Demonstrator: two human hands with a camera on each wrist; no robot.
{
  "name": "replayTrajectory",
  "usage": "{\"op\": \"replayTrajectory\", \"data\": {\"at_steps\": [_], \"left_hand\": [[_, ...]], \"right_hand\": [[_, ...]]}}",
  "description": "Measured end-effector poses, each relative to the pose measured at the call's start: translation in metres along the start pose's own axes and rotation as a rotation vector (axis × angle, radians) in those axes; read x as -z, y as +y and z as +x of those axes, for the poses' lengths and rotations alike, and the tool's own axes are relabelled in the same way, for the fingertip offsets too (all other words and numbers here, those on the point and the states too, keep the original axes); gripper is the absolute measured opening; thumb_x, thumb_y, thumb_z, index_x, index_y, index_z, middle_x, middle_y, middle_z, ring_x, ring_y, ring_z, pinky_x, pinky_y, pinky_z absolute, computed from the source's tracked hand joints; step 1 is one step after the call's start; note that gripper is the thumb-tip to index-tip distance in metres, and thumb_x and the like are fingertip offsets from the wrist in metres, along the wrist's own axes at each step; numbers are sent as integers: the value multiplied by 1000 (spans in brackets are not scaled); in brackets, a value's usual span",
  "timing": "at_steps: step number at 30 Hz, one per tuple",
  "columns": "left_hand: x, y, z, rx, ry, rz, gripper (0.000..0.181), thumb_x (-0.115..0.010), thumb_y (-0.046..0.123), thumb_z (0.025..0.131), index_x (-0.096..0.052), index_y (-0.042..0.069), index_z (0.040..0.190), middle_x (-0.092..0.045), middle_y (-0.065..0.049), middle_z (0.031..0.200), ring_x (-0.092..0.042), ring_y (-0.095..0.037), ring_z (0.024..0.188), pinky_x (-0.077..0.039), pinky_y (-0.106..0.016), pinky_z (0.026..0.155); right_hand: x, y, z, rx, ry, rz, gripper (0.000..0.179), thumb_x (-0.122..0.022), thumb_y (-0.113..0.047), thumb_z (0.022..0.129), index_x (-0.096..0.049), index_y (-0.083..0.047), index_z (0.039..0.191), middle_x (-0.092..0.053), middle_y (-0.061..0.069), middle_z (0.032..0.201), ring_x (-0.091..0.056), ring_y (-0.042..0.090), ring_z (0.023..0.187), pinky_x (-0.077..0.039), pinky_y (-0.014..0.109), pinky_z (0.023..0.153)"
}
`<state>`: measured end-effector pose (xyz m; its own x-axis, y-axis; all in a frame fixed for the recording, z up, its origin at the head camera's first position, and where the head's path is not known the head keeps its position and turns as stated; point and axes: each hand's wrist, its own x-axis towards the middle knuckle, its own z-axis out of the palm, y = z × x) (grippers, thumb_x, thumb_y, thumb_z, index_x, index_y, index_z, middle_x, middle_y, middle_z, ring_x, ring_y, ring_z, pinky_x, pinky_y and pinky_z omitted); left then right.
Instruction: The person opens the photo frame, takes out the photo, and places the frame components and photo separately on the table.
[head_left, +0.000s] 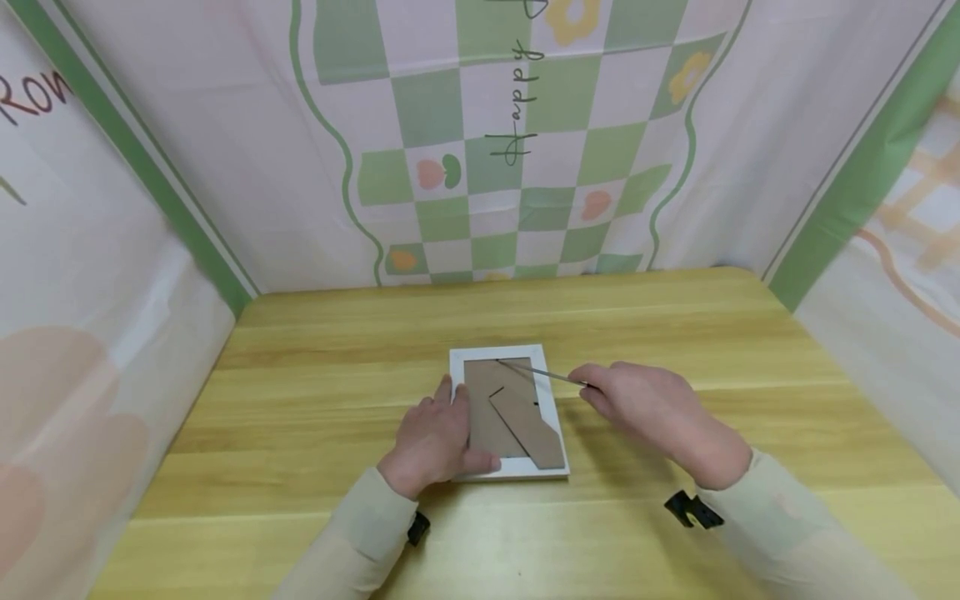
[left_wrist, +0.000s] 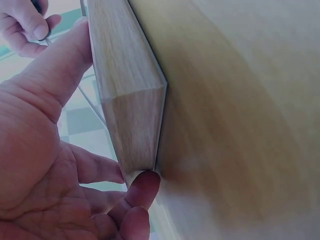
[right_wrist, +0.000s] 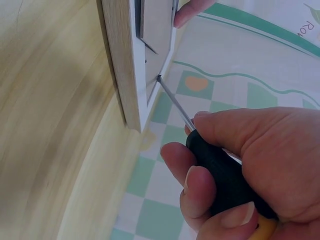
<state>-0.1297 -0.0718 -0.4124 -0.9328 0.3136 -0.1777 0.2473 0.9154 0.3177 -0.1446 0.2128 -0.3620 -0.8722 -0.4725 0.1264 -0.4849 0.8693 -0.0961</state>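
Note:
A picture frame (head_left: 550, 396) with a white border lies face down on the table, its brown backing board (head_left: 480, 417) and slanted stand leg (head_left: 525, 425) facing up. My left hand (head_left: 431, 437) grips its near left corner, thumb over the near border and fingers along the left side. My right hand (head_left: 652, 408) holds a screwdriver (right_wrist: 215, 170) by its black and yellow handle. The metal shaft slants leftward over the frame, its tip right at a small dark tab on the backing's far edge. Another dark tab (head_left: 536, 404) shows on the right edge.
The wooden table (head_left: 315, 367) reaches out around the frame. Printed cloth (head_left: 427, 108) hangs behind it and on both sides. Each sleeve has a dark wrist strap (head_left: 693, 510) near its cuff.

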Motion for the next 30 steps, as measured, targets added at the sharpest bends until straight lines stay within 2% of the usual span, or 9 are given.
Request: {"op": "replayTrajectory", "data": {"at_steps": [10,18,23,30], "left_hand": [[0,1,0,9,0,8,116,-82,66,79,-35,-5,158,-26,-30,167,-53,-48,134,-48,-56,107],[1,2,-1,9,-3,20,116,-81,67,80,-36,-6,158,-27,-30,166,-55,-48,132,-50,-55,104],[5,4,-1,7,4,28,116,-81,67,80,-37,-6,158,-28,-30,166,-55,-48,132,-50,-55,104],[3,6,-4,9,0,34,115,-81,67,79,-39,-7,156,-31,-31,164,-57,-49,130,-53,-56,100]], "right_hand": [[2,-3,-1,16,8,-16,23,-69,-22,100,-74,-23,122,-75,-4,88,-71,15,78,-47,30,50],[1,-4,2,-2,5,5,23,-67,-22,101,-74,-23,123,-73,-5,85,-69,13,75,-45,30,49],[6,-3,3,-5,0,-1,24,-66,-22,102,-74,-23,124,-74,-4,87,-70,15,77,-45,30,48],[14,-2,6,-26,-64,7,23,-64,-25,103,-74,-26,124,-78,-7,102,-73,17,86,-44,30,50]]}}
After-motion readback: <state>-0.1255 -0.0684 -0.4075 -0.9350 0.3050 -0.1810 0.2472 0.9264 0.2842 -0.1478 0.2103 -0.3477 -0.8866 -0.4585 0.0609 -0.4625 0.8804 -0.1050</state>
